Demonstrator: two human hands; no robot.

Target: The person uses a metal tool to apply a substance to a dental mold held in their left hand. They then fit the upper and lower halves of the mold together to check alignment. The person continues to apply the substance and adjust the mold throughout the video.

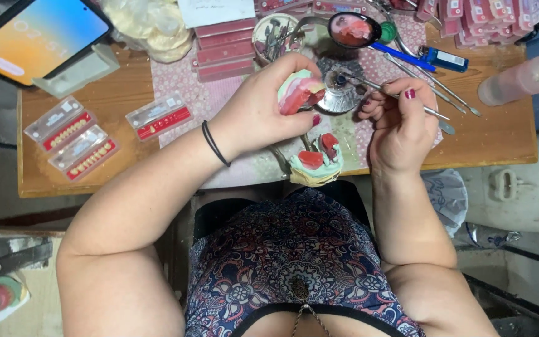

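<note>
Looking down, we see our left hand (258,111) gripping a pink wax denture on a pale green cast (301,92), fingers curled round it and lifting it above the wooden surface (82,171). Our right hand (400,122) pinches a thin metal tool (375,88) between thumb and fingertips, its tip reaching over a small round metal burner (339,93) just beside the denture. Near the surface's front edge, below both hands, a second green cast (316,163) with red wax sits on a patterned mat (194,100). Three clear trays of teeth (73,138) lie well to the left, with a fourth (159,116) closer to our wrist. A phone (32,34) leans at the far left corner, and a blue lighter (444,59) and more metal tools (432,81) lie to the right.
</note>
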